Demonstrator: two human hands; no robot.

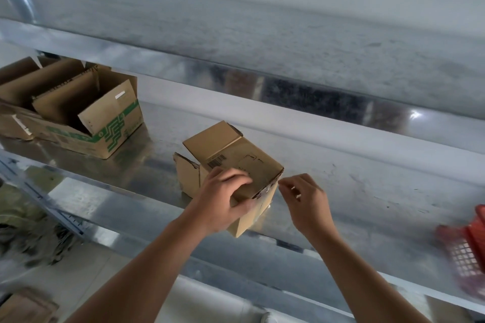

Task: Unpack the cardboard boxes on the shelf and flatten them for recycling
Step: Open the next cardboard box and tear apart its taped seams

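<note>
A small brown cardboard box (236, 160) with a barcode stands tilted on the metal shelf (367, 191), its far flaps open. My left hand (223, 199) grips its near top corner, fingers curled over the edge and thumb on the side. My right hand (307, 196) is just right of the box's right corner, fingertips pinched together at the edge, possibly on a strip of tape; what they hold is too small to tell. A larger open box (86, 123) with green print sits on the shelf at the left, holding folded cardboard.
A red plastic basket (467, 249) lies at the shelf's right end. Another shelf level (288, 92) runs above and behind. Flat cardboard (23, 307) lies on the floor at bottom left, near a pile of dull cloth (26, 231).
</note>
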